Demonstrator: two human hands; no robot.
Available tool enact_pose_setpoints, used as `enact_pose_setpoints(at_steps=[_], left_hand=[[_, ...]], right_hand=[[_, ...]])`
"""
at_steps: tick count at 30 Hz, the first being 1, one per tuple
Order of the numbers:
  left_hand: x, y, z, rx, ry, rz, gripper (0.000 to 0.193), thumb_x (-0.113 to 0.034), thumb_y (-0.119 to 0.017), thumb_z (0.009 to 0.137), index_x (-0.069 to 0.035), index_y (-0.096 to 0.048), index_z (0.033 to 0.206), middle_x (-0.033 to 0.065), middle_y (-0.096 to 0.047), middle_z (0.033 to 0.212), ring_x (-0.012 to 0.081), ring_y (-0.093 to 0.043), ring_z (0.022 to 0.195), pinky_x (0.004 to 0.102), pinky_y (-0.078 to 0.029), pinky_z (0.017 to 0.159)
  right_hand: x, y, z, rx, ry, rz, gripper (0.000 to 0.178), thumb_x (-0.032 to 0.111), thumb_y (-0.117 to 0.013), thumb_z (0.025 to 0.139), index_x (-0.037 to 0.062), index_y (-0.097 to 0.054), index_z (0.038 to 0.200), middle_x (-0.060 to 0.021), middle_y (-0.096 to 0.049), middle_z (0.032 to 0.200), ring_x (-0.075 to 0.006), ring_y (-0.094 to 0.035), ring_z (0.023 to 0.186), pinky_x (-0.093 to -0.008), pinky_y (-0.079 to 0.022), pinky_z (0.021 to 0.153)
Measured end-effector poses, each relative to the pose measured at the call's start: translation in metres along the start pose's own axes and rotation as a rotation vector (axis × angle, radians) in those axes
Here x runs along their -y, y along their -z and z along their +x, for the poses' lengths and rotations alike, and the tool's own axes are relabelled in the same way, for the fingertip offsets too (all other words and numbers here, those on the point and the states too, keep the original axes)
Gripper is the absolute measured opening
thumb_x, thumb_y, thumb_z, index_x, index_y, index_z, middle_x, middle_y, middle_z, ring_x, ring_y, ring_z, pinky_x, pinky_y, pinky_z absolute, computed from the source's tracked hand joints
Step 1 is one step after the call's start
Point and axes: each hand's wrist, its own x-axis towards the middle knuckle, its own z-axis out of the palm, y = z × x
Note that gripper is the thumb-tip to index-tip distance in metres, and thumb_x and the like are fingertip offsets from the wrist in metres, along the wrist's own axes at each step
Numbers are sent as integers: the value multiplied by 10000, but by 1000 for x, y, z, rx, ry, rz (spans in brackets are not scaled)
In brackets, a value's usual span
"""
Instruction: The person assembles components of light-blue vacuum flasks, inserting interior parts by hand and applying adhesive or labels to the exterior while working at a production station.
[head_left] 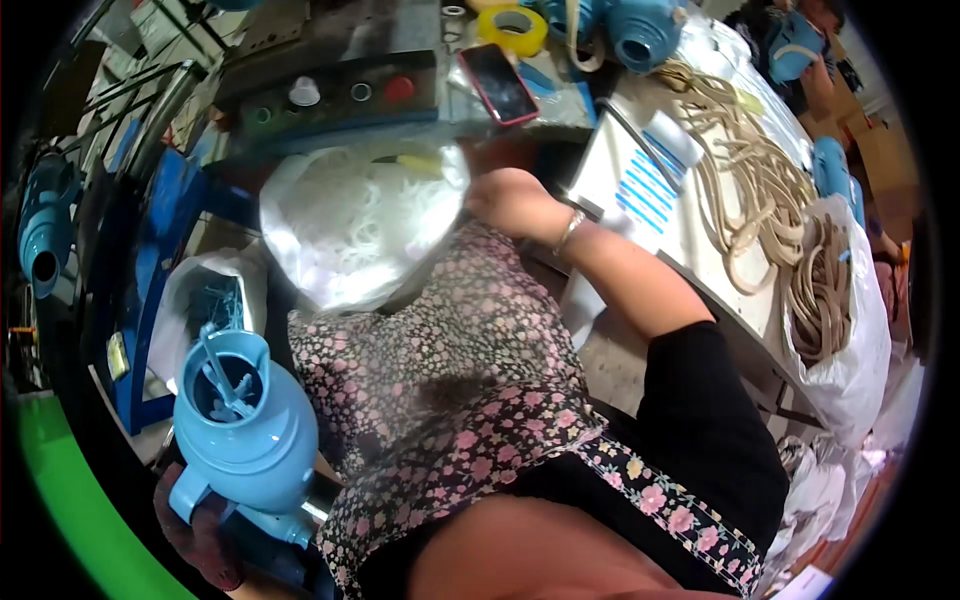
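Right hand (512,203) touches the white bag (340,292) at its rim.

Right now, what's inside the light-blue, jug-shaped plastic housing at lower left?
In the housing: slim light-blue plastic pieces, one long stick reaching its rim. The bottom and anything beneath those pieces are hidden by them and the wall.
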Motion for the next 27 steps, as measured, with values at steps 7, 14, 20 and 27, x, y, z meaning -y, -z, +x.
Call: enact_pose_setpoints(at_steps=[7,14,20,27], left_hand=[[37,23,-8,-95,129,2,540,-207,-662,709,18,-549,1187,117,-617,981,192,-563,898,309,-444,822],[51,10,12,-255,-95,142,529,-238,-770,600,-2,-641,1056,72,-636,986,185,-609,867,309,-493,782],[56,25,33,48,-71,-28,528,-292,-809,623,-9,-646,1038,52,-638,897,157,-613,822,294,-490,744],[51,19,15,-32,-101,2,477,-264,-807,602,-22,-658,986,42,-621,891,152,-607,790,290,-492,718]], right_hand=[[-31,-119,161,153,-29,-408,229,156,-535,848,36,-685,972,-172,-676,958,-341,-649,908,-421,-512,814],[-19,-118,172,75,-150,-339,268,175,-541,824,13,-623,1022,-244,-653,1017,-403,-637,938,-461,-510,824],[-20,-115,155,255,-4,-485,289,246,-596,841,53,-617,1055,-197,-632,1120,-358,-606,1058,-462,-473,896],[-23,-110,155,276,228,-644,277,156,-579,814,136,-621,1088,-98,-612,1081,-312,-598,1051,-436,-481,861]])
